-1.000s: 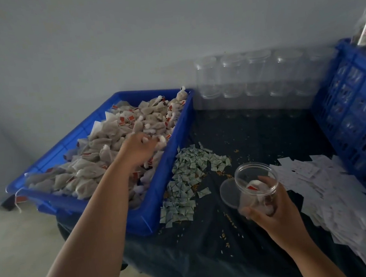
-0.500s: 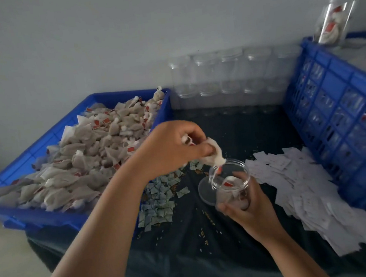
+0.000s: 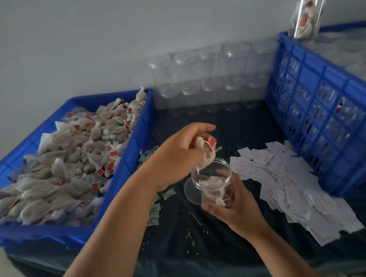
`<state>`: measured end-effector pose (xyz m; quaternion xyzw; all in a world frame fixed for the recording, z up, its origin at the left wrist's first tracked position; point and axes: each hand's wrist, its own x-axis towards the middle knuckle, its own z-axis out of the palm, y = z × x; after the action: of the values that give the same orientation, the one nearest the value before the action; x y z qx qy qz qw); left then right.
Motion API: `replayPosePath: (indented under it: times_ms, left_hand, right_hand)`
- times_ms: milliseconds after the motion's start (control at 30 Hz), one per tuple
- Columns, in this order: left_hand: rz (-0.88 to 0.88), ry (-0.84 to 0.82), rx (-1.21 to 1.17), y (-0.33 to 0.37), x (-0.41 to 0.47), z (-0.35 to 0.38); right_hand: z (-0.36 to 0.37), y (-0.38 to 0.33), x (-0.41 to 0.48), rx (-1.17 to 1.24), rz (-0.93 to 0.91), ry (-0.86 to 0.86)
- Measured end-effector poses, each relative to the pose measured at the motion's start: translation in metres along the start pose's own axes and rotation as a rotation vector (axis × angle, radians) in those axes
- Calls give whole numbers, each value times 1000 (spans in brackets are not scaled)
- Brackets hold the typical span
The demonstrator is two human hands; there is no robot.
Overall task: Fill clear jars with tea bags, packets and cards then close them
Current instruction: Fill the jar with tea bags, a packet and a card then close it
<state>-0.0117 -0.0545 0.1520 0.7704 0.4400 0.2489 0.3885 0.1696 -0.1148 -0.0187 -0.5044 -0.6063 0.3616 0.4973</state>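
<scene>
Over the dark tablecloth, between blue tray and blue crate: tea bag held above the clear jar.
I have the left hand pinching a tea bag with its red tag, the bag's tip at the jar's open mouth. My right hand grips the tilted jar round its lower body; a few bags already lie inside. The lid lies flat just beside it, white cards spread to the right.

Left hand pinched a tea bag over the open jar, its tip at the rim. Right hand gripped the jar, partly filled. Lid lay flat beside it. Tray left, cards right.
</scene>
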Motion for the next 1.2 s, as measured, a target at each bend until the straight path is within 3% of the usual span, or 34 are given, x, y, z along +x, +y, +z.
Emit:
replayPosePath:
  times_ms: [100, 300, 467, 633, 667, 733, 833, 1067, 1200]
  left_hand:
    - [84, -68, 194, 0, -3, 6]
    - [34, -253, 424, -5, -9, 12]
    - [34, 200, 334, -20, -15, -41]
    - [-324, 377, 632, -84, -19, -131]
    - [-414, 360, 655, -97, -20, -141]
    - [-568, 162, 689, -119, -23, -143]
    - [-679, -84, 659, -142, -28, -125]
    - [-661, -88, 748, -150, -19, -124]
    - [-596, 148, 564, -161, -22, -130]
  right_hand:
    - [-1, -3, 1, -10, -12, 5]
    - [-1, -5, 0, 6, -25, 0]
    - [-1, -7, 1, 31, -42, 7]
    - [-1, -6, 0, 45, -48, 3]
    - [-1, -6, 0, 42, -48, 2]
    - [0, -6, 0, 32, -54, 7]
    - [1, -7, 0, 22, -68, 17]
    - [2, -7, -1, 18, -77, 16]
    - [1, -3, 0, 18, -67, -10]
